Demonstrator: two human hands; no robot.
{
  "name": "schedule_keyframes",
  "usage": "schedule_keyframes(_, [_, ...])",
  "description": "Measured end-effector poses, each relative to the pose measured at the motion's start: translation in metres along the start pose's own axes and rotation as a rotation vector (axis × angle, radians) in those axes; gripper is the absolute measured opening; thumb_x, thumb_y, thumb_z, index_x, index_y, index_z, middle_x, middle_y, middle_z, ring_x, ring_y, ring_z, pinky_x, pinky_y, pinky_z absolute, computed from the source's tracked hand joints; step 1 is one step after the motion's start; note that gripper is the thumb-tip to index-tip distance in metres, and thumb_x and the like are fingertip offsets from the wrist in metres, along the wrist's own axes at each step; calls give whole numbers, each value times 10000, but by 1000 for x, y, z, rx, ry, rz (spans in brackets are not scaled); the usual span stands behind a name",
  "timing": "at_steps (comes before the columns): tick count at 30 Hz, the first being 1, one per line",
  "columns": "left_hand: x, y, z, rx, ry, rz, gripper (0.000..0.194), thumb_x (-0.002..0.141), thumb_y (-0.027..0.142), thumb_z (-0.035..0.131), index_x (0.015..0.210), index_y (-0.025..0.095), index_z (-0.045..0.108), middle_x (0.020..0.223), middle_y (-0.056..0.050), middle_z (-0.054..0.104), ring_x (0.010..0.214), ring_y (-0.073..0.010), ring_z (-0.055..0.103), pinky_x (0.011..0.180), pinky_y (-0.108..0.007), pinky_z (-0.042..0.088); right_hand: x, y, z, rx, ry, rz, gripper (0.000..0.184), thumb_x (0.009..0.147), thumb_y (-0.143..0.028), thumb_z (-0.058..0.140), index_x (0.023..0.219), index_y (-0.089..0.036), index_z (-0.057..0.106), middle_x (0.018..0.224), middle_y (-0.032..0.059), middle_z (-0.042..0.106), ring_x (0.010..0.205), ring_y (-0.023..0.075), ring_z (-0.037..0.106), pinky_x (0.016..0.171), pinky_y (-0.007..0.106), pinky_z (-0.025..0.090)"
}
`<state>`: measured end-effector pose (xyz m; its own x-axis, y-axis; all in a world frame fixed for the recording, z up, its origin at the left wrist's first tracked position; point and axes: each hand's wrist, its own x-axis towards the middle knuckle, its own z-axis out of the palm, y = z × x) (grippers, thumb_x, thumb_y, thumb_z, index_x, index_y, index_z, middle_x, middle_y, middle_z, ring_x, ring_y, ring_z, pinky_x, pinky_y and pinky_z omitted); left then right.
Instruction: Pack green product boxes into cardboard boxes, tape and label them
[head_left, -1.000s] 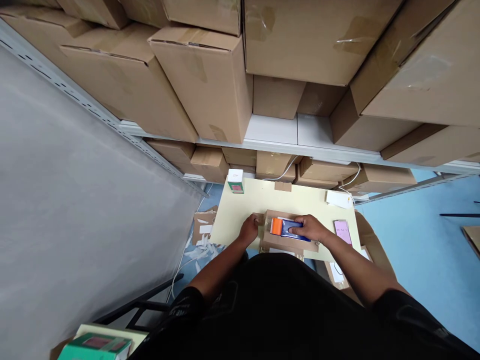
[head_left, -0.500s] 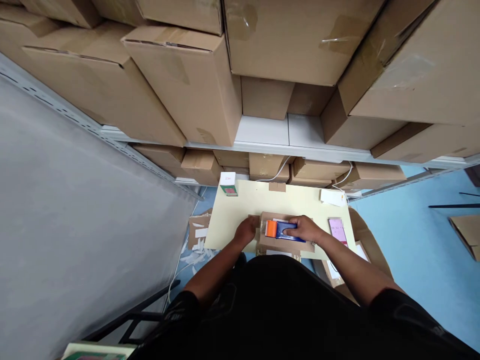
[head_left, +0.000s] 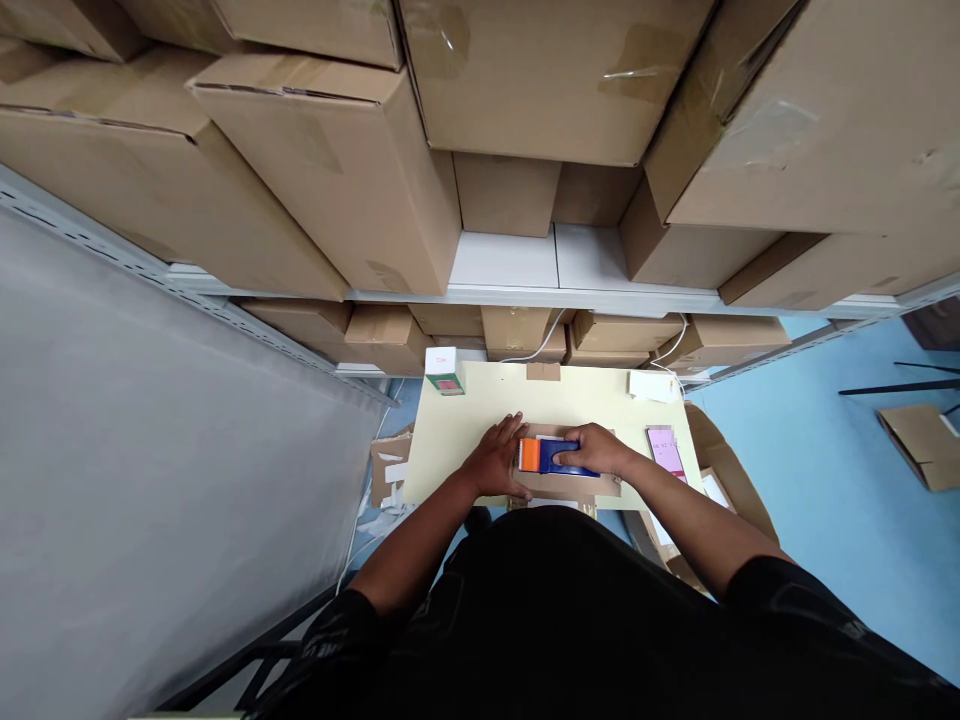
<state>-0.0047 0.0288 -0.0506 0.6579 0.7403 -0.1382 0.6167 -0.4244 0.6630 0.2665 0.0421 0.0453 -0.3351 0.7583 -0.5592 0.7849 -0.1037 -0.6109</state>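
On the cream table [head_left: 480,400] in front of me lies a small brown cardboard box [head_left: 570,487]. My right hand [head_left: 598,450] is closed around the blue body of a tape dispenser [head_left: 546,456]. Its orange end with a pale toothed edge points left, and the dispenser rests on or just above the box's top. At the left end of the box is my left hand [head_left: 496,460], its fingers spread and its thumb apart, against the cardboard. Part of that end is hidden beneath it.
A green and white box [head_left: 445,371] stands at the table's back left. Back right are a white box [head_left: 651,385] and a phone [head_left: 665,452]. Shelves [head_left: 525,292] of cardboard boxes rise behind. An open carton [head_left: 727,470] stands at the right, a grey wall [head_left: 187,450] at the left.
My left hand has gone from closed fingers at a flap on the box's left end to spread fingers against that end; the flap no longer shows. The dispenser stays over the box. The view has shifted.
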Motion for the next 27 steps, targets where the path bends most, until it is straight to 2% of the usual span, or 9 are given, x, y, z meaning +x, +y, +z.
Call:
schedule_keyframes(2, [1, -1, -1, 7, -13, 20, 1464, 486, 691, 924, 1659, 201, 199, 1730, -210, 120, 1586, -449, 132, 1279, -591, 155, 0, 0, -1, 10, -3, 3, 407, 730, -626, 753, 729, -222, 697, 672, -18, 664, 645, 165, 598, 603, 272, 398])
schedule_keyframes(6, [1, -6, -6, 0, 19, 41, 1456, 463, 610, 962, 1643, 148, 244, 1694, -239, 221, 1559, -441, 241, 1285, -538, 217, 4, -1, -3, 35, -15, -5, 413, 724, -634, 752, 739, -223, 715, 658, -20, 662, 636, 166, 598, 604, 273, 402])
schedule_keyframes(11, [-3, -21, -22, 25, 30, -8, 1418, 499, 562, 963, 1648, 164, 234, 1705, -221, 202, 1566, -422, 236, 1281, -521, 251, 21, -13, -8, -43, 12, -26, 445, 713, -669, 759, 738, -226, 726, 646, -12, 657, 606, 159, 580, 578, 276, 382])
schedule_keyframes(17, [-5, -26, -29, 29, 37, -29, 1403, 512, 556, 958, 1651, 187, 227, 1714, -211, 185, 1561, -433, 241, 1277, -539, 245, 29, -21, -18, -34, -44, -23, 529, 655, -700, 796, 946, -258, 789, 625, -21, 658, 597, 170, 587, 573, 276, 392])
schedule_keyframes(22, [-4, -25, -29, 27, 35, -34, 1408, 492, 547, 968, 1648, 199, 243, 1716, -199, 192, 1563, -426, 243, 1280, -537, 246, 18, -11, -28, -58, -53, -45, 555, 666, -717, 772, 979, -259, 799, 594, -22, 643, 562, 172, 556, 565, 288, 383])
schedule_keyframes(27, [-5, -30, -28, 35, 26, -40, 1407, 491, 527, 971, 1647, 187, 245, 1719, -198, 184, 1575, -413, 218, 1289, -518, 239, 2, 18, -54, -65, -20, 23, 501, 684, -703, 767, 836, -227, 778, 644, 3, 682, 581, 173, 578, 579, 289, 391])
